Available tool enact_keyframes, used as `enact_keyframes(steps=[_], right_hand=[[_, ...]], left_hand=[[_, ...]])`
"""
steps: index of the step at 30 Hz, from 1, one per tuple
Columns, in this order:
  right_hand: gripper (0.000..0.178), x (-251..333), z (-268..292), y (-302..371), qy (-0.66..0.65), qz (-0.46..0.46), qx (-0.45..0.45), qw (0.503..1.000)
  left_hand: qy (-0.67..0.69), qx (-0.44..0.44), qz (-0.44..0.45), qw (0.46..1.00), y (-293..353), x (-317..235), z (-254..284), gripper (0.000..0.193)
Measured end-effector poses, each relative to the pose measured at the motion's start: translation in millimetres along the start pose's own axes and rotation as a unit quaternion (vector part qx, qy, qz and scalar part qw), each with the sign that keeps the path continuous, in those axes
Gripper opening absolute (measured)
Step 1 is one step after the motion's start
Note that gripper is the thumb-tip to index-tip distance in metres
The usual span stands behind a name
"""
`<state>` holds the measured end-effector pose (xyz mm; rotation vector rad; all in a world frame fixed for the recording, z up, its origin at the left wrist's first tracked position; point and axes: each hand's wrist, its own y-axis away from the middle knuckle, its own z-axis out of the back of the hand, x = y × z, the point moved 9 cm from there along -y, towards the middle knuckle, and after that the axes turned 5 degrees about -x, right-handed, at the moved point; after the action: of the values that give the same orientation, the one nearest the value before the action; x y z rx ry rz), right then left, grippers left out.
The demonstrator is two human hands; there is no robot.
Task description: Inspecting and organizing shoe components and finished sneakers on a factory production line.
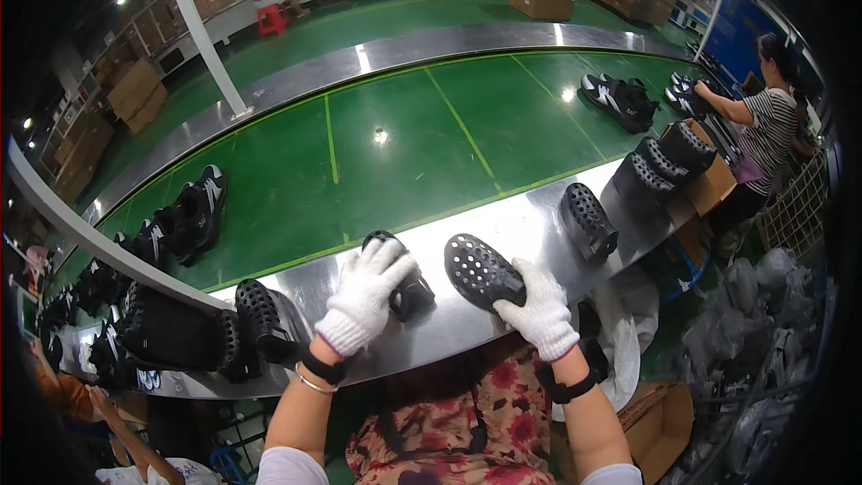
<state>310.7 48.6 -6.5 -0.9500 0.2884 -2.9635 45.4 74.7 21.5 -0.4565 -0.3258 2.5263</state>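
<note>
Both my hands wear white knitted gloves. My right hand (539,310) grips the heel end of a black perforated shoe-shaped piece (480,268), thumb and fingers closed on it, its side full of round holes turned up. My left hand (366,292) is wrapped over the top of another black shoe-shaped piece (413,296) on the steel ledge (449,341); the glove hides much of it. Further right, one more black perforated piece (588,220) stands alone on the ledge. Left of my left hand is a similar perforated piece (268,314).
A green conveyor belt (386,144) beyond the ledge carries black-and-white sneakers (620,101) at right and more sneakers (197,216) at left. Several perforated pieces (651,166) stack at right. A co-worker (763,117) handles shoes there. A white post (108,247) slants across the left.
</note>
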Motion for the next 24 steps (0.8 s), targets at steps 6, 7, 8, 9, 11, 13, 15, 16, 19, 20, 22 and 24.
enact_keyframes(steps=[6,7,8,9,11,13,15,16,19,20,22,24], right_hand=[[0.071,5.6,4.8,48.9,0.000,-0.013,-0.080,0.997],[0.071,9.1,5.1,56.7,0.007,-0.007,-0.098,0.995],[0.071,13.8,3.4,64.5,0.007,-0.003,-0.118,0.993],[0.071,16.9,1.9,68.6,0.008,0.001,-0.138,0.990],[0.070,17.3,-6.8,71.5,0.007,-0.018,-0.144,0.989],[0.070,18.6,-11.3,72.3,0.026,-0.033,-0.156,0.987],[0.069,16.5,-9.8,76.5,-0.016,-0.056,-0.162,0.985],[0.068,13.0,-10.4,83.4,-0.036,-0.081,-0.161,0.983],[0.066,10.3,-8.9,99.7,-0.105,-0.071,-0.164,0.978],[0.065,5.5,-10.1,103.5,-0.131,-0.081,-0.166,0.974],[0.063,-0.3,-12.9,106.0,-0.161,-0.066,-0.179,0.968],[0.061,-1.4,-17.4,109.0,-0.167,-0.033,-0.198,0.965]], left_hand=[[0.175,-0.243,0.256,0.919,69.1,14.3,17.8,0.054],[0.140,-0.276,0.195,0.931,65.5,3.1,26.6,0.057],[0.113,-0.284,0.166,0.938,60.7,-3.3,29.6,0.061],[0.092,-0.292,0.140,0.942,55.3,-9.8,30.9,0.065],[0.045,-0.226,0.123,0.965,39.6,-19.4,16.3,0.072],[0.059,-0.125,0.122,0.983,25.8,-20.5,-6.3,0.068],[0.059,-0.143,0.111,0.982,28.7,-25.8,-2.5,0.062],[0.056,-0.144,0.106,0.982,35.7,-30.0,-1.0,0.062],[0.051,-0.142,0.100,0.983,57.1,-40.6,1.0,0.061],[0.054,-0.140,0.100,0.984,62.6,-42.7,1.7,0.061],[0.051,-0.142,0.107,0.983,70.6,-43.7,2.8,0.061],[0.056,-0.135,0.119,0.982,73.0,-41.0,1.1,0.060]])
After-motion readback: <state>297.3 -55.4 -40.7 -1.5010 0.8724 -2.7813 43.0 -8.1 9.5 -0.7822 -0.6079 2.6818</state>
